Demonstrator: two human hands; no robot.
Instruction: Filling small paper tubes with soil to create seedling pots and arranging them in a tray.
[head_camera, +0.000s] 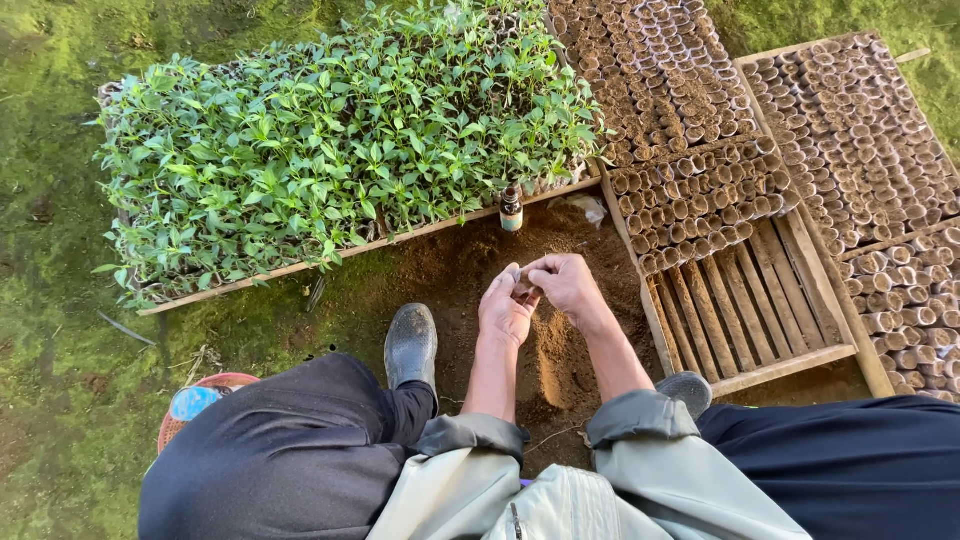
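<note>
Sunlit mossy ground (60, 330) surrounds bare brown soil (455, 265) outdoors.

Small brownish piece (524, 289) (perhaps a soil cup) pinched above loose soil.

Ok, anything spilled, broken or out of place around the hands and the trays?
Nothing looks damaged. Only the small brown bottle stands out, upright on loose soil against the seedling tray's wooden edge. The left hand and right hand meet over the soil.

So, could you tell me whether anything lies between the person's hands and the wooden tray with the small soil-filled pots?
Nothing visible does. The left hand and right hand meet above the loose soil; only bare earth separates them from the wooden tray to their right. The small bottle stands farther up, aside.
</note>
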